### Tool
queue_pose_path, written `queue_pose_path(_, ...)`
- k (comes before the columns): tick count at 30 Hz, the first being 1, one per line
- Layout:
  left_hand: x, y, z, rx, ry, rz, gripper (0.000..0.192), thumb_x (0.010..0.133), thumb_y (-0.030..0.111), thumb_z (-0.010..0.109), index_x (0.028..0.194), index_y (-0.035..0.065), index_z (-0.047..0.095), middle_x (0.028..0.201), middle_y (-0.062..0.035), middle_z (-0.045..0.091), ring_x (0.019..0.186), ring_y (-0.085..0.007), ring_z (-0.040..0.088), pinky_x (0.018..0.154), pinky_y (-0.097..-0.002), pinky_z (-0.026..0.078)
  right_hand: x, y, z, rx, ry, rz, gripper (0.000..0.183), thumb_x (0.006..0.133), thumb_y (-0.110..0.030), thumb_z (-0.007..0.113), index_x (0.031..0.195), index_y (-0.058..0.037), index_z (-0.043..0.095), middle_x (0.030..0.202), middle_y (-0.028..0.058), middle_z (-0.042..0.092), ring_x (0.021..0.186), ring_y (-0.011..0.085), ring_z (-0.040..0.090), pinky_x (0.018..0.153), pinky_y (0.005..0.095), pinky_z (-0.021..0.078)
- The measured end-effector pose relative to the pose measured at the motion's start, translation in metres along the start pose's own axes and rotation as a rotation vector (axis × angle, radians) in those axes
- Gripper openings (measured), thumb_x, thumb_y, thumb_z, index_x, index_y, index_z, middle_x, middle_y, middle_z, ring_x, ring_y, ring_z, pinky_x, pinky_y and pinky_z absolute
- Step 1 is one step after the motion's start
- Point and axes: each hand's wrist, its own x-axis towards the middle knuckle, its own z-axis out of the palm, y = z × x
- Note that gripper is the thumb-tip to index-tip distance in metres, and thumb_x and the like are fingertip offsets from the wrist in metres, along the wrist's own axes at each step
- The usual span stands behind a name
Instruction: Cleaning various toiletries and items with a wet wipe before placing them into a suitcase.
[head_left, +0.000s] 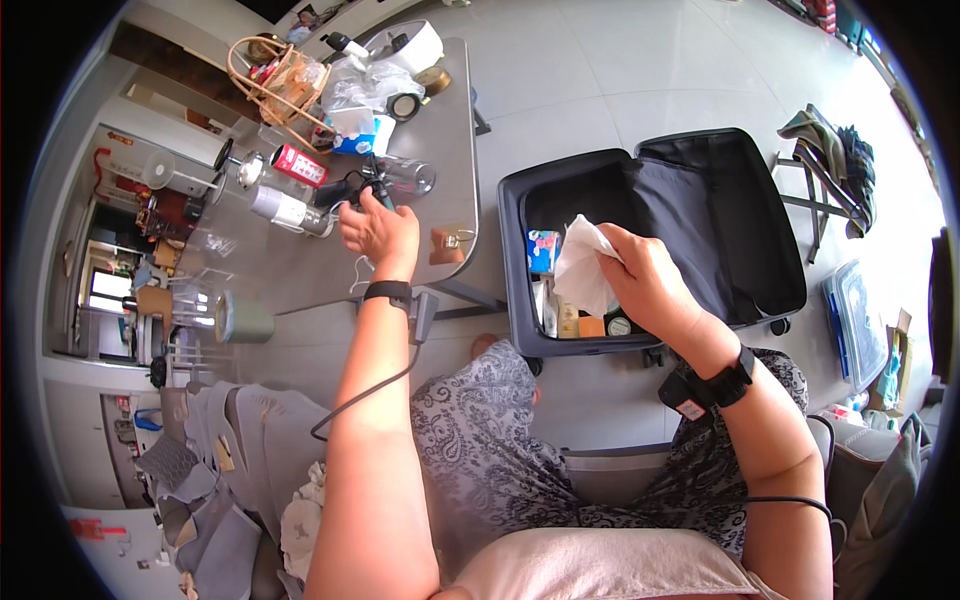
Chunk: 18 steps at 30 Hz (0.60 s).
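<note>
My right hand (652, 277) pinches a crumpled white tissue (585, 262) above the left half of an open black suitcase (517, 330). Under the tissue in that half lie a blue printed tissue pack (541, 251), an orange box (591, 327) and a round dark-lidded container (619, 326). Over the grey table (442, 135), my left hand (382, 232) has its fingers apart with nothing visible in them. Just beyond its fingertips are a dark corded object (367, 180) and a clear bottle (409, 176) on its side. Whether the fingertips touch the corded object, I cannot tell.
On the table stand a grey-white tumbler (281, 210), a red can (300, 165), a blue tissue pack (360, 135), a wicker basket (281, 86) and a white bowl (412, 49). A folding stool (806, 199) bears cloth at right. A lidded plastic bin (859, 322) is nearby.
</note>
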Motion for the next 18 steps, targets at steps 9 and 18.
queue_pose_path(9,0.027,0.056,0.011,-0.007,-0.404,0.114,0.066,0.097,0.049,0.047,0.153,0.0198,0.029,0.117,-0.0303,0.059,0.109,-0.0431,0.062,0.092,-0.0499,0.051,0.001,0.021,-0.008,-0.058,0.076,0.078,0.016,0.087,-0.005,0.051,0.1,0.0023,0.058,0.086,0.027,0.065,0.084,0.0459,0.063,0.073,0.0475,0.0521)
queue_pose_path(18,0.032,0.056,0.045,-0.329,-0.398,-0.04,0.064,0.095,0.053,0.049,0.141,0.0112,0.036,0.124,-0.0356,0.057,0.123,-0.0469,0.049,0.102,-0.0487,0.043,0.003,0.027,-0.014,-0.096,0.079,0.018,0.02,0.086,-0.004,0.051,0.103,0.0028,0.059,0.089,0.0259,0.066,0.084,0.0444,0.064,0.074,0.0486,0.0522)
